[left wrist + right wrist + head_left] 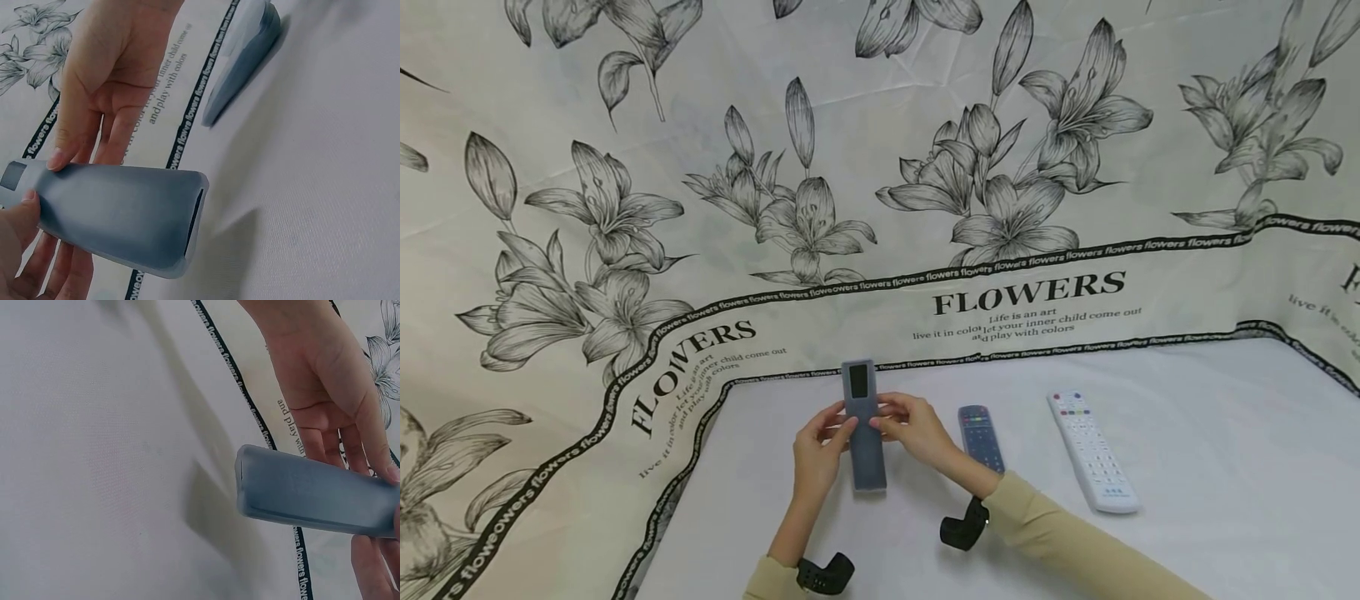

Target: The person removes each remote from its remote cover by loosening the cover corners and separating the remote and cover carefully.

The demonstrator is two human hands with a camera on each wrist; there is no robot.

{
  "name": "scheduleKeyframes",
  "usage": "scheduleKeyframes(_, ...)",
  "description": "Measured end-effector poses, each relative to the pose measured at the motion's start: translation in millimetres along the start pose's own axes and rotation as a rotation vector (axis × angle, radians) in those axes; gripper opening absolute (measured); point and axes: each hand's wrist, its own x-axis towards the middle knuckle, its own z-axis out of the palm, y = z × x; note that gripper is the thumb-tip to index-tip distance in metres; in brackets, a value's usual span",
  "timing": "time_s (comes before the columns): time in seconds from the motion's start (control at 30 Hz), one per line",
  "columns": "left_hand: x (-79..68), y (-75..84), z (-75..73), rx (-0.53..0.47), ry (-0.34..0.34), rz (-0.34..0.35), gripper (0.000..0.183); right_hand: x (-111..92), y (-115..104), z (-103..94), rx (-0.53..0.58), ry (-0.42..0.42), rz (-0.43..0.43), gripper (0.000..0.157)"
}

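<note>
Both hands hold a remote control in a blue-grey translucent cover [868, 454], upright with its dark display window [859, 381] at the top. My left hand [817, 454] grips its left edge, thumb on the front and fingers behind. My right hand [921, 429] grips the right edge the same way. In the left wrist view the cover [125, 206] shows a dark slit along its bottom end. The right wrist view shows the lower part of the cover [312, 487] over the table, its upper end cut off by the frame.
On the white table [1210, 433] a dark blue remote [981, 433] lies partly behind my right forearm. A long white remote [1093, 454] lies farther right. Behind the table hangs a white cloth [835, 333] printed with flowers and lettering. Black wrist devices [826, 575] sit at both sleeves.
</note>
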Motion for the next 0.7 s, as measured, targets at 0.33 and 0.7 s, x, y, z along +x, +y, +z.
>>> scheduleKeyframes(0.33, 14.3, -37.0, -0.7, 0.014, -0.026, -0.023, 0.035, 1.4, 6.0, 1.7, 0.027, -0.011, 0.049, 0.044)
scheduleKeyframes(0.7, 14.3, -46.5, -3.0, 0.033, -0.052, -0.064, 0.034, -2.2, 12.4, 3.2, 0.057, -0.037, 0.079, 0.046)
